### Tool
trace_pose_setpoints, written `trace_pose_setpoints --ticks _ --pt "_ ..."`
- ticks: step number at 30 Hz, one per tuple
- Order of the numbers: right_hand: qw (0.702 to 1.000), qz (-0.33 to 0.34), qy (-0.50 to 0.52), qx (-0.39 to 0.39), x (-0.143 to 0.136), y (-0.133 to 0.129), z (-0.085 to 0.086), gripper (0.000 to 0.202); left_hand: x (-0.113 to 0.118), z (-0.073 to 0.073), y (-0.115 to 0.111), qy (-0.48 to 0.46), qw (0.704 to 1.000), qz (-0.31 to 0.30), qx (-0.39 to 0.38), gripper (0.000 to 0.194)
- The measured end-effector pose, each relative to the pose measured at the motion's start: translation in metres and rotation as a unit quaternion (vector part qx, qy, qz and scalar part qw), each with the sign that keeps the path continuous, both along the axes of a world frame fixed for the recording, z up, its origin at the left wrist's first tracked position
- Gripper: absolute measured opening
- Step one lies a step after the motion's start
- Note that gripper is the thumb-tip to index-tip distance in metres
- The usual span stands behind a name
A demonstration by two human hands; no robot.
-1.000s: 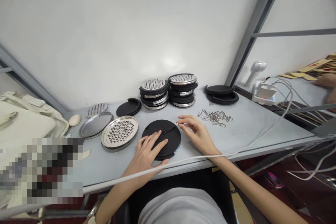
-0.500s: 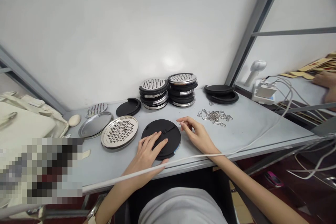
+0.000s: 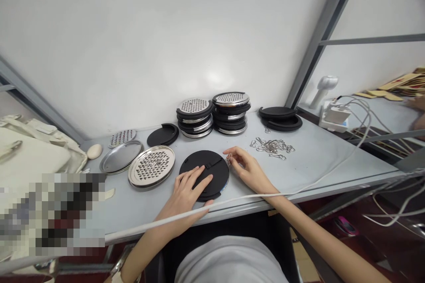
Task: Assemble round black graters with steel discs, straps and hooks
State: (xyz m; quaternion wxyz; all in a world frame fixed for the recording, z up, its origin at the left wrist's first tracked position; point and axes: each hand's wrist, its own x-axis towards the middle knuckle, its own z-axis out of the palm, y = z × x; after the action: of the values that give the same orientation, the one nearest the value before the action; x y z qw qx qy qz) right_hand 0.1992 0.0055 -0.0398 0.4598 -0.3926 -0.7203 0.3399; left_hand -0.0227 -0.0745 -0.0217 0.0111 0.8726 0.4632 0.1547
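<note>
My left hand lies with fingers spread flat on a round black plastic holder, its thumb by the front edge. A thin metal rim shows along the holder's right side. Just right of the holder, my right hand pinches a small metal wire hook between thumb and fingertips; the fingers partly hide it. A loose heap of similar wire hooks lies farther right. To the left of my left hand is a round metal grater disc with coarse holes.
Two stacks of graters in black holders, one left and one right, stand by the wall. Black holders lie at back right. Plain metal discs lie left. A white cable crosses before my forearms. Another person's hand shows far right.
The wire hook in my right hand has turned more upright, and the fingertips have shifted slightly. My left hand stays on the black holder. The other person's hand has moved farther right.
</note>
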Motion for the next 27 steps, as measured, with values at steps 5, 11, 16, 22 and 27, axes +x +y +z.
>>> trace_pose_setpoints --ticks 5,11,16,22,27 --pt "1.0 -0.019 0.002 -0.008 -0.0008 0.0002 0.0009 0.015 0.0 -0.0002 0.0004 0.007 1.0 0.004 -0.005 0.051" --pt "0.999 -0.039 0.016 0.002 0.0 -0.0016 0.0055 0.021 -0.0002 -0.0005 0.0004 0.011 1.0 0.004 -0.006 0.05" --pt "0.998 -0.052 -0.015 0.01 0.0005 -0.0015 0.0065 0.012 -0.0008 -0.0004 0.0 0.009 1.0 0.0 0.001 0.052" --pt "0.999 -0.024 0.028 -0.011 -0.0008 -0.0002 0.0039 0.021 -0.0005 -0.0001 0.0004 0.006 1.0 0.0 0.0 0.053" --pt "0.999 -0.016 0.044 -0.016 -0.0012 -0.0003 0.0037 0.017 -0.0006 -0.0004 0.0007 -0.001 1.0 -0.005 0.009 0.053"
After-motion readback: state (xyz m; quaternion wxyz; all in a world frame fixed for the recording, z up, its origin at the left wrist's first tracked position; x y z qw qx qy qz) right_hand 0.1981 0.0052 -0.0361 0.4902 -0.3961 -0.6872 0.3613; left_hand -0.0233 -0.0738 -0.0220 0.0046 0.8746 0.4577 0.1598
